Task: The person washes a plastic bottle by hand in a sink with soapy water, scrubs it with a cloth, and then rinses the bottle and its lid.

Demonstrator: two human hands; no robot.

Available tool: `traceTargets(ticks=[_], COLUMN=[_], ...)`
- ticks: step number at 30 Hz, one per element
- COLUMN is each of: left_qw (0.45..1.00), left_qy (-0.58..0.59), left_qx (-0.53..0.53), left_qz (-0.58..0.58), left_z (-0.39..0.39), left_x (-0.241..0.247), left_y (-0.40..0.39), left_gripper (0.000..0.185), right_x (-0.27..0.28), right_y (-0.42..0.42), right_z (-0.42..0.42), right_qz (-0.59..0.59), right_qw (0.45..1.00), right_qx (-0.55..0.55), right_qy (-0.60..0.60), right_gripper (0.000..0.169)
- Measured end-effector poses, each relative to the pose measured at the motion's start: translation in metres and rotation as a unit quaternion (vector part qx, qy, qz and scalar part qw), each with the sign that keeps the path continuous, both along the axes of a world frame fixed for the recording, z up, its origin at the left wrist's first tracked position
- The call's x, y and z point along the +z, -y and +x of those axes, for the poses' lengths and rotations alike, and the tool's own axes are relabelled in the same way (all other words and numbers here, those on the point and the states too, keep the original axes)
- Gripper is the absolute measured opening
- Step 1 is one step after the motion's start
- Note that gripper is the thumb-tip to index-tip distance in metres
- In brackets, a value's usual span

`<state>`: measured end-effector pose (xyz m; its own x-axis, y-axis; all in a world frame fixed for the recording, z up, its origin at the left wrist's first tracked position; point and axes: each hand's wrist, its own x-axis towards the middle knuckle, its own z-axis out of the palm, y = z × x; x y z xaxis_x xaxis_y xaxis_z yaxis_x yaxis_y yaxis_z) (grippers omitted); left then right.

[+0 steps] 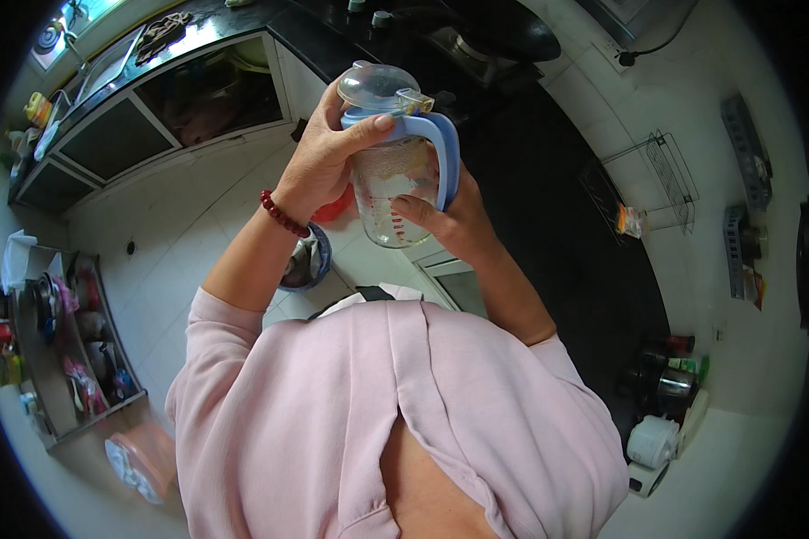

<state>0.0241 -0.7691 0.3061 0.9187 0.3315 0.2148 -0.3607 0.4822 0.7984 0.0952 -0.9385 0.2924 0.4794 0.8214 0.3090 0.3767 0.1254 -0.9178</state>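
A clear glass jug (387, 188) with red measuring marks is held up in front of my chest. It has a light blue plastic collar and handle (450, 158). Its transparent lid (377, 87) sits raised over the collar, apparently tilted on its hinge. My left hand (334, 145) wraps the collar from the left, thumb lying across the blue rim. From the right, my right hand (455, 219) grips the lower glass, its thumb on the front and the other fingers hidden behind the jug. Whitish smears or reflections show on the glass; I cannot tell which.
A black countertop (546, 202) runs along the right, with a wok (519, 34) on the stove at its far end. On the floor below stands a blue-rimmed bin (320, 259). A sink (111, 64) is at upper left; a loaded shelf rack (47, 397) stands left.
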Motion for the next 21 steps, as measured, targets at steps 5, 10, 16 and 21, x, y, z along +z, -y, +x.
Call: traceTargets(ticks=[5,10,16,21], left_qw=[0.996,0.982,0.975,0.979], left_qy=[0.018,0.0,-0.06,-0.124], left_qx=[0.082,0.153,0.182,0.112], left_qz=[0.005,0.111,0.116,0.117], left_z=[-0.001,-0.007,-0.015,-0.041], left_x=[-0.009,-0.005,-0.012,-0.019], left_y=[-0.001,-0.01,-0.047,-0.072], left_gripper=[0.076,0.077,0.062,0.053], right_x=[-0.012,-0.011,-0.014,-0.009], right_y=[-0.007,-0.011,-0.029,-0.037], right_z=[0.009,0.006,0.019,0.019], right_qz=[0.006,0.023,-0.001,-0.098], right_qw=[0.998,0.937,0.851,0.799], right_qx=[0.039,0.147,0.289,0.325], right_qy=[-0.052,-0.317,-0.438,-0.496], right_gripper=[0.063,0.084,0.078,0.063])
